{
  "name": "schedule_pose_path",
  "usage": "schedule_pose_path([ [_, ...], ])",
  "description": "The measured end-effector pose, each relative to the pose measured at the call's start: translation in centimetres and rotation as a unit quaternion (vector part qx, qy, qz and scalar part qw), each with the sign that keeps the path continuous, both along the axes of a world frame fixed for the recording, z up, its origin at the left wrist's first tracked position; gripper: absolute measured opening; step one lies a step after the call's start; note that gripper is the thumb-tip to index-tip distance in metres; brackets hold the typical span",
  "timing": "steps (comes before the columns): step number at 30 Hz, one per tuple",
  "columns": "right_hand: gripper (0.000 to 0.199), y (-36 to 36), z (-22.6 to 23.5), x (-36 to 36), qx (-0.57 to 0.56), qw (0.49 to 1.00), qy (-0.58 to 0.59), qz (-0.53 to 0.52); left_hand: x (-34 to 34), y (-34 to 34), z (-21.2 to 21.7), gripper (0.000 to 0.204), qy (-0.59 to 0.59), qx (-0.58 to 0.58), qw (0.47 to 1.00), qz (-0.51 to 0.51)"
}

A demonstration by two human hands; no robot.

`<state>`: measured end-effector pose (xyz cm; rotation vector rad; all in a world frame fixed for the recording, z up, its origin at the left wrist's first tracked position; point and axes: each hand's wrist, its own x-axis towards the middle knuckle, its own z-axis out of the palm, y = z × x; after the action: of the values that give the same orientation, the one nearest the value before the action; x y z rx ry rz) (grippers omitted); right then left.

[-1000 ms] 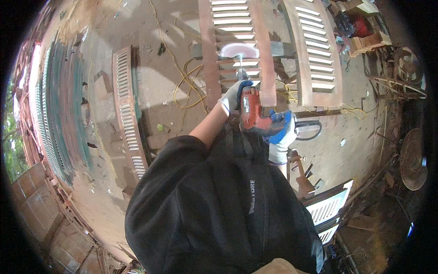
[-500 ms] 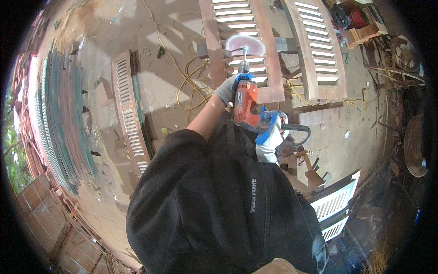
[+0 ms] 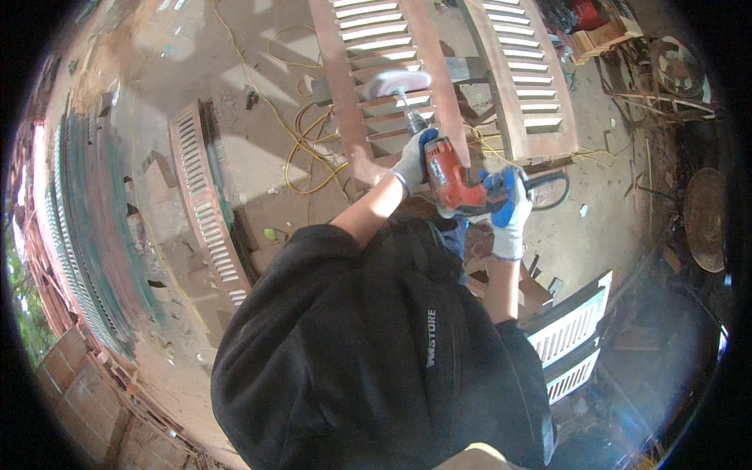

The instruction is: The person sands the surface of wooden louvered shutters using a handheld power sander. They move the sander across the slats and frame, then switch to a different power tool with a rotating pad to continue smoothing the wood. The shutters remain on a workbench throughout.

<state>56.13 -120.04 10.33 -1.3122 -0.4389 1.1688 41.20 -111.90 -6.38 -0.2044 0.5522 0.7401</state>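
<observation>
An orange-red power drill is held in both my gloved hands. My left hand is closed round its front, just behind the chuck. My right hand is closed on the rear handle, with a black cord loop beside it. A round sanding disc sits on the drill's tip, blurred and tilted. It appears over the slats of a brown wooden louvered shutter; whether it touches them I cannot tell.
A second louvered shutter lies to the right. Yellow cord coils on the floor to the left. Another shutter and stacked greenish panels stand farther left. White slatted panels lie at lower right.
The drill has swung so its body lies farther right and its disc slightly left, more steeply tilted. My right hand has moved right, and its forearm now shows. Both hands keep their hold.
</observation>
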Motion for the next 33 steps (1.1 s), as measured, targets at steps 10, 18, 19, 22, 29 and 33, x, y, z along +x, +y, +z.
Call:
schedule_pose_path([
  [10,0.019,3.4,0.4,5.8,0.09,0.995,0.016,0.046,4.1,4.5,4.2,0.031,0.129,0.055,0.989,0.044],
  [18,0.027,-1.4,-3.5,5.5,0.117,0.988,0.077,-0.065,4.8,3.2,4.8,0.023,0.338,-0.001,0.941,-0.024],
  [19,0.027,-1.9,-4.6,5.1,0.134,0.985,0.087,-0.06,4.5,3.1,4.1,0.024,0.325,0.019,0.945,-0.002],
  [22,0.021,-2.5,-7.4,4.7,0.111,0.974,0.15,-0.129,3.9,3.0,2.6,0.024,0.444,0.09,0.891,-0.038],
  [29,0.022,-2.3,-8.6,5.2,0.103,0.967,0.188,-0.135,3.7,3.0,2.9,0.023,0.433,0.071,0.898,-0.01],
  [33,0.021,-2.5,-8.3,5.6,0.129,0.966,0.194,-0.109,3.9,2.9,2.8,0.026,0.439,0.076,0.895,-0.006],
])
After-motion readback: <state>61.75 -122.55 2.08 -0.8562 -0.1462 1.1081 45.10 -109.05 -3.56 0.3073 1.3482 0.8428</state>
